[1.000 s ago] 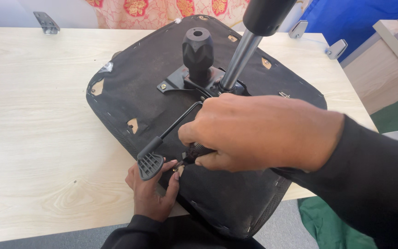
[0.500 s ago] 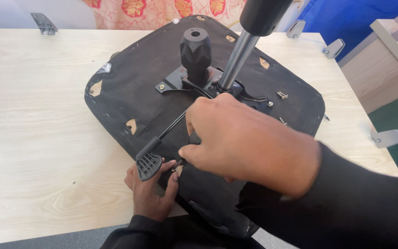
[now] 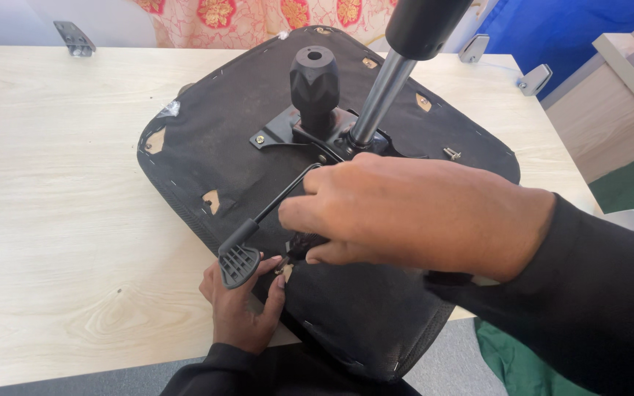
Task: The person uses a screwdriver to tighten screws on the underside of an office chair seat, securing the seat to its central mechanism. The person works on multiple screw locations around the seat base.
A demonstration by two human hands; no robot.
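Head view, looking down. An upturned office-chair seat [image 3: 258,158], black fabric underside uppermost, lies on a pale wooden table [image 3: 60,191]; its near edge overhangs the table's front edge toward the person. The seat's long axis runs roughly from the far side of the table to the near side, slightly skewed to the right at the near end.

Bolted at the seat's centre is a black metal mechanism plate [image 3: 288,132] carrying a black tension knob [image 3: 314,84], which stands upright. Just beside the knob, a chrome gas-lift column [image 3: 379,99] rises from the plate, leaning up and right toward the camera, topped by a black sleeve [image 3: 423,26].

A thin black lever [image 3: 273,205] extends from the mechanism toward the near left, ending in a ribbed paddle handle [image 3: 239,264]; its long axis is diagonal, handle end pointing at the person.

The right hand [image 3: 420,216] is curled, fingertips pinched on a small dark part [image 3: 302,246] at the seat fabric just right of the handle; what the part is cannot be told. The left hand [image 3: 240,308] rests at the seat's near edge under the handle, fingers bent upward touching the fabric; whether it grips anything cannot be told.

Grey metal brackets [image 3: 75,37] lie on the table's far edge.
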